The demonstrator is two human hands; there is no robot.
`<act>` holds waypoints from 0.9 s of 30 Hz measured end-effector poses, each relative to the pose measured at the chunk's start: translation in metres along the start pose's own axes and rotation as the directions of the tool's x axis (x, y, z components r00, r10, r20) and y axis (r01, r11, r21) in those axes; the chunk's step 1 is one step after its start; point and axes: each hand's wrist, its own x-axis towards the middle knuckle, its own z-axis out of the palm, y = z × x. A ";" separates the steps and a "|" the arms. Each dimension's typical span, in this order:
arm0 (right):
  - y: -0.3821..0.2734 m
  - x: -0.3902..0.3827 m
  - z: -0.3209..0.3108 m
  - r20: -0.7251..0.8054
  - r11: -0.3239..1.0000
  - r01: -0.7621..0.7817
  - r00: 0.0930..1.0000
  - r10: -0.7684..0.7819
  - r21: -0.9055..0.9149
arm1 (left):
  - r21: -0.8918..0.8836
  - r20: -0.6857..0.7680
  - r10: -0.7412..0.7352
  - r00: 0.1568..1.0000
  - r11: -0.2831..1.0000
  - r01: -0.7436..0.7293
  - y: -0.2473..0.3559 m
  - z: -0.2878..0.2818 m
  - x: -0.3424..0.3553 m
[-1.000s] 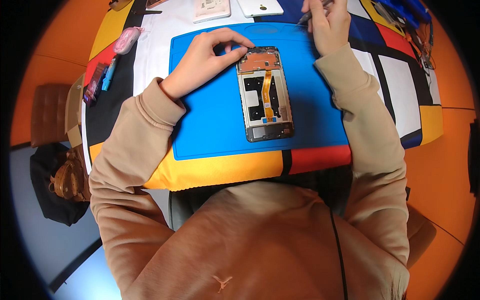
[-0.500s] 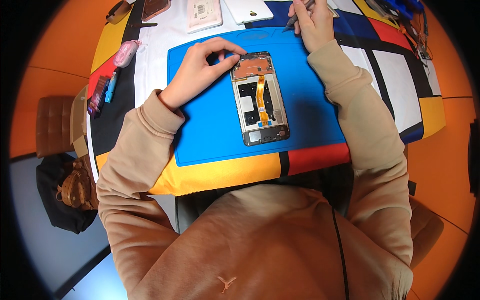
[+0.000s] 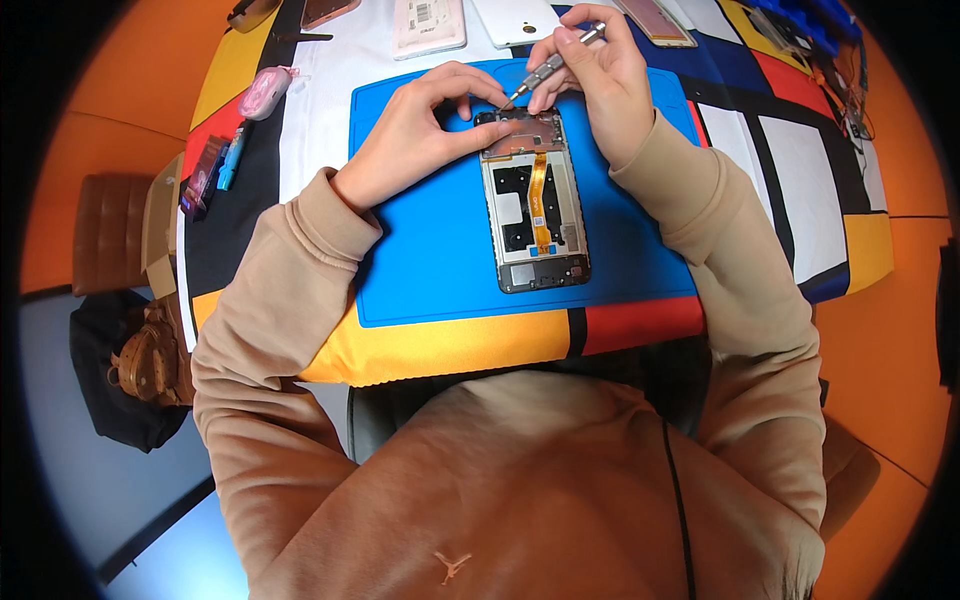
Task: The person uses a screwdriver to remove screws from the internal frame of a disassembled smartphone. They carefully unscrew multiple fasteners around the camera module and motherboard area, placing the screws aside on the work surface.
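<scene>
An opened smartphone [image 3: 515, 205] lies on a blue work mat [image 3: 430, 255], its inside facing up with an orange ribbon cable [image 3: 539, 195] down the middle and a copper-toned cover at the far end. My left hand [image 3: 420, 125] holds that far end, thumb over the cover and fingers at the top edge. A slim grey precision screwdriver [image 3: 543, 74] is closed in the fingers of my right hand [image 3: 610, 90]. It slants down to the left, its tip at the phone's top edge beside my left fingertips. Whether the tip sits in a screw is too small to tell.
Beyond the mat lie a white phone [image 3: 512, 20], a pale phone back with a label [image 3: 428, 28] and a pinkish phone part [image 3: 660, 20]. To the left are a pink case [image 3: 265, 93] and a blue marker [image 3: 231, 160]. Blue items and wires [image 3: 850, 85] lie far right.
My right hand has come down and left with the screwdriver, from beyond the mat to the phone's top edge. My left thumb now reaches further over the phone's cover.
</scene>
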 end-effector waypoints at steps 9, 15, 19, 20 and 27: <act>-0.005 -0.002 0.007 -0.009 0.994 0.028 1.000 -0.029 -0.102 | -0.016 0.005 0.002 1.000 1.000 -0.002 -0.007 0.001 0.001; -0.004 -0.002 0.006 -0.019 0.991 0.039 0.999 -0.041 -0.126 | -0.006 0.013 -0.012 1.000 1.000 0.012 -0.007 0.000 0.001; -0.004 -0.001 0.006 -0.011 0.987 0.056 0.998 -0.059 -0.148 | -0.001 0.014 0.018 1.000 1.000 -0.018 -0.008 0.000 0.002; -0.004 -0.001 0.006 -0.001 0.985 0.076 0.997 -0.077 -0.154 | -0.002 0.014 0.020 1.000 1.000 -0.020 -0.008 0.000 0.002; -0.009 -0.004 0.007 -0.069 0.983 0.116 0.990 -0.127 -0.141 | 0.014 0.013 -0.040 0.999 0.999 0.040 -0.005 0.000 0.000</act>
